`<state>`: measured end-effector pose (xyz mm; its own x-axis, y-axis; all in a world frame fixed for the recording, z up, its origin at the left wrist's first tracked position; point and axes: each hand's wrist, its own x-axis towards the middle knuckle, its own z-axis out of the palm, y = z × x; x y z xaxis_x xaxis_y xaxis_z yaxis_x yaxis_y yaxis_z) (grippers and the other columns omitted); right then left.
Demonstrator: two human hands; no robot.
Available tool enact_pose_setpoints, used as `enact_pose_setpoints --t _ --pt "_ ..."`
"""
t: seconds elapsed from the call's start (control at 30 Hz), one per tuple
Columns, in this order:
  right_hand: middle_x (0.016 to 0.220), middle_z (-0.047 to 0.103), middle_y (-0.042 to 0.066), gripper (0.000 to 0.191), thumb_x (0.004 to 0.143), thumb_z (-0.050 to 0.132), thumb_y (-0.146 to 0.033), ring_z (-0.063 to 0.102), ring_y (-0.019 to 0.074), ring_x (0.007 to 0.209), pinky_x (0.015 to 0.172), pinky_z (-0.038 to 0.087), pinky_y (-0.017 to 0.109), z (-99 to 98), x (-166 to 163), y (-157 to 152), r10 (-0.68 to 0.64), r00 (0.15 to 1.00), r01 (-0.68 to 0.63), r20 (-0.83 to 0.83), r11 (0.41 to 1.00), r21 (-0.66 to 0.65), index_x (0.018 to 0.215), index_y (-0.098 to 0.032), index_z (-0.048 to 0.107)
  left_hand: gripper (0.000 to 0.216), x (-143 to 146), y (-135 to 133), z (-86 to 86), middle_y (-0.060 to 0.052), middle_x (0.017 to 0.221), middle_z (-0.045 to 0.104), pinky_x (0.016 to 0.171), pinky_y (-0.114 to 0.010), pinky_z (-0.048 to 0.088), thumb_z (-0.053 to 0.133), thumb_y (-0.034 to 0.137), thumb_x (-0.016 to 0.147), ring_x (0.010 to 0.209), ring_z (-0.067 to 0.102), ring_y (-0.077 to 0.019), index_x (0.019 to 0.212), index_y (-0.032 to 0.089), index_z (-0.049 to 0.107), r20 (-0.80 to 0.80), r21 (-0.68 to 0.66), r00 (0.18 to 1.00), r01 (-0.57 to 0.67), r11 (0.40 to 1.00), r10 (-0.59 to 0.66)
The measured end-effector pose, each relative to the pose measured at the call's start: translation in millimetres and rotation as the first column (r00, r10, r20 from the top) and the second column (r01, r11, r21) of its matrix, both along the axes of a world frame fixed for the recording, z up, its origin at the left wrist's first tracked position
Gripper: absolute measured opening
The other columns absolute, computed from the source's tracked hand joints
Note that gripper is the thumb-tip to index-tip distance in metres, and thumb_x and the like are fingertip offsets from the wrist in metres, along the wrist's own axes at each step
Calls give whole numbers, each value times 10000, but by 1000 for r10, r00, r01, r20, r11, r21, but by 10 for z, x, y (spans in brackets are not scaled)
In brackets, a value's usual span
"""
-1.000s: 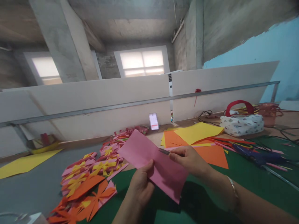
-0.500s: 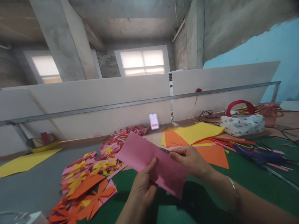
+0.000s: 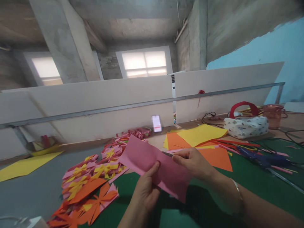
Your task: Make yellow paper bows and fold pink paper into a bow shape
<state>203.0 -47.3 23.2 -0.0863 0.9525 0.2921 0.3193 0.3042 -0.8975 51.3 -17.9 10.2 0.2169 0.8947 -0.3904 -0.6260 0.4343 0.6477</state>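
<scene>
A folded pink paper strip (image 3: 144, 158) is held up over the table between both hands. My left hand (image 3: 146, 190) pinches its lower edge with thumb on top. My right hand (image 3: 193, 163) is closed round small scissors (image 3: 167, 154), whose blades bite into the strip's upper edge near the middle. A bangle sits on my right wrist.
Finished pink, yellow and orange paper bows (image 3: 90, 183) lie heaped at the left. Orange and yellow sheets (image 3: 197, 136) lie behind my right hand. A patterned pouch with a red handle (image 3: 245, 125), a glue gun (image 3: 261, 158) and cables are at the right. Grey partition (image 3: 95, 107) runs behind.
The pink strip has dropped slightly and bent, and the scissors have cut further into its upper edge. My left thumb has shifted up along the paper.
</scene>
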Motion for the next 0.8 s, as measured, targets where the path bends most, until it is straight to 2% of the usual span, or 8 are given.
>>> enact_pose_setpoints --t 0.2,0.37,0.63,0.8 --pt "546 293 -57 359 811 522 -410 250 80 523 483 193 244 -11 -6 5 -24 1000 25 -5 1000 12 561 -168 434 86 8 -13 5 -66 658 691 541 -286 554 617 27 727 521 642 -168 780 94 623 -30 4 999 20 1000 -20" --pt "548 282 -61 375 810 523 -424 237 79 520 481 182 246 -20 0 19 18 1000 -18 -24 1000 -10 556 -173 407 95 19 -22 -17 -61 637 684 526 -281 553 615 14 722 506 637 -163 782 88 623 -45 15 998 37 999 -37" --pt "558 444 -27 381 768 558 -513 335 92 519 480 249 235 -19 -21 -19 5 995 -10 -99 999 -46 664 -150 606 74 29 -32 -29 -90 662 692 566 -314 564 606 45 747 528 648 -181 813 74 621 -51 -8 996 69 998 -70" --pt "534 423 -32 404 757 563 -538 320 86 506 471 241 231 -17 -24 -9 -21 997 18 -77 999 -47 642 -152 594 83 33 -32 -24 -79 663 692 559 -307 563 613 36 738 530 648 -176 809 78 620 -36 -30 998 58 998 -59"
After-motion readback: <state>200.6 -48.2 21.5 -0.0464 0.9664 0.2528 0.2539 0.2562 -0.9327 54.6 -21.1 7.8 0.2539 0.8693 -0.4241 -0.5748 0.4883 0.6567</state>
